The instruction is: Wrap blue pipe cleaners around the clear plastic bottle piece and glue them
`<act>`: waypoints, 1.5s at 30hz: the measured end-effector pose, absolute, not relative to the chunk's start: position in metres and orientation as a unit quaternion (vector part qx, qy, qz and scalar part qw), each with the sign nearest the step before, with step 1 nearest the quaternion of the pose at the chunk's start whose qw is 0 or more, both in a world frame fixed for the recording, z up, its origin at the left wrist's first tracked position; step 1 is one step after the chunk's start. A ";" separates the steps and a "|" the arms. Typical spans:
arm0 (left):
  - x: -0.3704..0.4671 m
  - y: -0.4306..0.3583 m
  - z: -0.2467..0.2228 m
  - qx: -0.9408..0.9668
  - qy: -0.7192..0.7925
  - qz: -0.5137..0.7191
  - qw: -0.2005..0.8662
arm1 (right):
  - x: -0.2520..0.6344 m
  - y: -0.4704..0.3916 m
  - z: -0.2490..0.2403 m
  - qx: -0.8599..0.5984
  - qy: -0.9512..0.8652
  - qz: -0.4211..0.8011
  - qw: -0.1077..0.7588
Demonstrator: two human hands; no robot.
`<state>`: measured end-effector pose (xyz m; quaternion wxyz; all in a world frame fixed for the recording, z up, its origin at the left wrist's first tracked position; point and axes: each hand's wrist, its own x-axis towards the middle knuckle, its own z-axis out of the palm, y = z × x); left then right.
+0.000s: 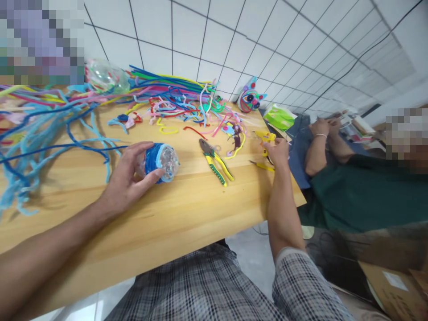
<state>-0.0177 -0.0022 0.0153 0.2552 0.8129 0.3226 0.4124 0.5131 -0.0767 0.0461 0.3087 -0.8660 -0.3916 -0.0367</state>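
My left hand (125, 174) is closed round a clear plastic bottle piece (170, 163) that lies on its side, with a band of blue and light-blue pipe cleaner wrapped about it. At the table's right edge my right hand (279, 152) has its fingers round a yellow glue gun (266, 136); part of its handle is hidden by the hand. Just below that hand lies a thin yellow-handled tool (265, 166) with a pointed tip. Between both hands rest pliers (216, 163) with yellow and green handles, jaws pointing away from me.
Pipe cleaners (167, 84) of many colours spread along the back and left of the wooden table (187, 214). A decorated animal-like head (251, 99) stands at the far corner near a green packet (280, 117). At the right sits another person (364, 191) in a dark green top.
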 end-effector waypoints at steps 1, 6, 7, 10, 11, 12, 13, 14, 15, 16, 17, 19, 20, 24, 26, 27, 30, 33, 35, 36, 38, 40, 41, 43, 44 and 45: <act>-0.018 -0.002 0.016 0.810 0.327 0.412 0.258 | 0.509 -0.083 0.054 -0.864 -0.391 -0.050 0.314; -0.018 -0.001 0.020 0.810 0.324 0.429 0.235 | 0.443 -0.108 0.078 -0.777 -0.537 0.039 0.327; -0.018 0.000 0.020 0.809 0.321 0.432 0.235 | 0.423 -0.109 0.078 -0.760 -0.565 0.065 0.315; -0.017 0.000 0.021 0.807 0.317 0.429 0.252 | 0.370 -0.104 0.072 -0.738 -0.609 0.120 0.265; -0.017 0.000 0.021 0.808 0.317 0.427 0.255 | 0.358 -0.101 0.071 -0.737 -0.616 0.122 0.248; -0.016 0.000 0.021 0.808 0.316 0.426 0.257 | 0.349 -0.098 0.069 -0.736 -0.624 0.117 0.234; -0.016 -0.001 0.022 0.807 0.315 0.427 0.258 | 0.345 -0.094 0.068 -0.734 -0.632 0.108 0.223; -0.015 -0.001 0.022 0.807 0.313 0.429 0.259 | 0.343 -0.090 0.068 -0.731 -0.640 0.096 0.217; -0.015 -0.002 0.022 0.806 0.310 0.432 0.259 | 0.344 -0.087 0.069 -0.726 -0.648 0.084 0.214; -0.014 -0.002 0.022 0.806 0.308 0.433 0.260 | 0.346 -0.083 0.070 -0.722 -0.655 0.073 0.213; -0.014 -0.003 0.022 0.806 0.307 0.435 0.257 | 0.349 -0.079 0.072 -0.718 -0.660 0.065 0.211; -0.013 -0.003 0.022 0.808 0.305 0.440 0.248 | 0.354 -0.070 0.075 -0.718 -0.664 0.059 0.200; -0.013 -0.002 0.022 0.809 0.303 0.441 0.244 | 0.355 -0.064 0.077 -0.721 -0.663 0.062 0.190; -0.014 -0.001 0.021 0.814 0.294 0.435 0.249 | 0.349 -0.034 0.076 -0.742 -0.655 0.077 0.121; -0.014 -0.001 0.021 0.818 0.295 0.430 0.241 | 0.344 -0.016 0.071 -0.744 -0.660 0.081 0.064; -0.014 -0.001 0.021 0.821 0.297 0.427 0.235 | 0.342 -0.008 0.068 -0.745 -0.661 0.082 0.038; -0.014 -0.001 0.021 0.823 0.305 0.422 0.228 | 0.338 0.011 0.062 -0.743 -0.664 0.086 -0.007; -0.013 -0.002 0.021 0.819 0.301 0.425 0.241 | 0.337 0.021 0.064 -0.732 -0.673 0.099 -0.034; -0.012 -0.001 0.021 0.814 0.296 0.432 0.251 | 0.336 0.024 0.068 -0.724 -0.678 0.111 -0.053; -0.012 -0.001 0.021 0.812 0.295 0.435 0.254 | 0.335 0.024 0.071 -0.722 -0.679 0.117 -0.061; -0.012 0.000 0.021 0.811 0.296 0.435 0.255 | 0.333 0.024 0.077 -0.720 -0.678 0.129 -0.072; -0.012 0.000 0.020 0.815 0.298 0.427 0.253 | 0.333 0.022 0.081 -0.722 -0.674 0.136 -0.075; -0.012 0.000 0.020 0.817 0.299 0.425 0.251 | 0.334 0.021 0.082 -0.724 -0.672 0.137 -0.074; -0.012 0.000 0.020 0.818 0.298 0.424 0.248 | 0.339 0.016 0.086 -0.730 -0.668 0.131 -0.065; -0.011 0.000 0.020 0.819 0.295 0.426 0.247 | 0.342 0.013 0.088 -0.733 -0.667 0.127 -0.040; -0.011 -0.001 0.020 0.819 0.291 0.430 0.245 | 0.344 0.009 0.091 -0.734 -0.668 0.124 0.000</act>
